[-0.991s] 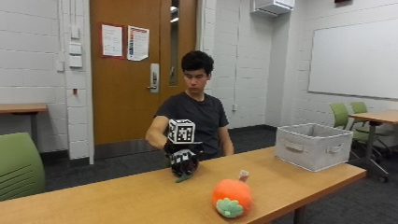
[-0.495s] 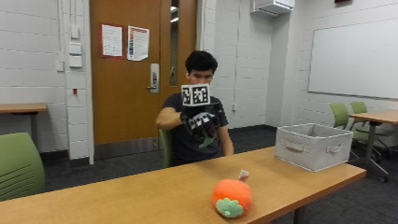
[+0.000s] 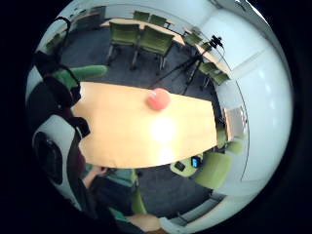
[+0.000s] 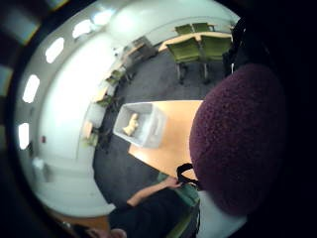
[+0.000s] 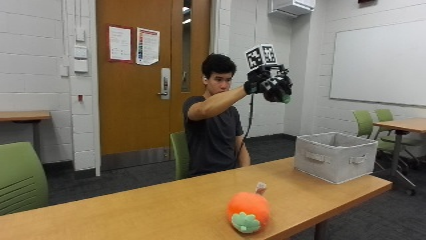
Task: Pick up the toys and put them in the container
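Note:
In the outside view my gloved right hand (image 5: 268,84) is raised at head height, out toward the grey fabric container (image 5: 336,156). Its fingers curl round a dark purple plush toy (image 5: 279,92) with a green tip. That fuzzy purple toy (image 4: 237,139) fills much of the thumb side palm view. The container (image 4: 138,124) stands at the table's end and a tan toy (image 4: 131,124) lies in it. An orange pumpkin plush (image 5: 248,210) with a green base sits near the front edge of the wooden table (image 5: 133,210); it appears as an orange plush (image 3: 157,99) on the table (image 3: 126,136).
A green chair (image 5: 20,177) stands at the near left, and another green chair (image 5: 178,152) is behind the person. More green chairs (image 5: 366,125) and a second table (image 5: 403,125) are at the right. The person's bare arm (image 4: 148,193) hangs below the table edge.
My hand has risen from just above the table to head height and swung toward the container, carrying the purple toy. The orange plush and container have stayed put.

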A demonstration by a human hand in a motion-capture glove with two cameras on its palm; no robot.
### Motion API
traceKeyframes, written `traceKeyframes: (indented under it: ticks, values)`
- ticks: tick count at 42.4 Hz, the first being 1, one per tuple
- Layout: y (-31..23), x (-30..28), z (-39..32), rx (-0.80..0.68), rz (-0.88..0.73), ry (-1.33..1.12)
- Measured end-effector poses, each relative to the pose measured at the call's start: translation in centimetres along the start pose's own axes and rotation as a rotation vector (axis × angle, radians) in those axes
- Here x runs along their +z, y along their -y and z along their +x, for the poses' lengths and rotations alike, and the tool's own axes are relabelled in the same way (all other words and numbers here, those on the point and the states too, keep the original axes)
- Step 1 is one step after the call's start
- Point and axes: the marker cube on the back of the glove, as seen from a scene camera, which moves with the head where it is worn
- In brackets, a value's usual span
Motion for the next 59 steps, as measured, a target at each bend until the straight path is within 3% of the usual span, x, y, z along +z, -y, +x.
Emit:
traceKeyframes:
  ticks: [12,24,27,33,38,41,47,59]
  values:
    - [4.0,1.3,-19.4,-0.282,0.009,0.056]
    - [6.2,5.0,-30.7,-0.444,-0.036,0.145]
    - [7.5,6.7,-29.6,-0.514,-0.029,0.129]
    - [10.1,9.7,-26.8,-0.417,-0.044,0.145]
    - [9.1,11.5,-26.0,-0.602,-0.152,0.126]
    - [7.9,12.3,-28.1,-0.519,-0.251,0.137]
    - [5.0,12.5,-34.0,-0.394,-0.246,0.124]
    - [5.2,10.8,-22.8,-0.492,-0.202,0.061]
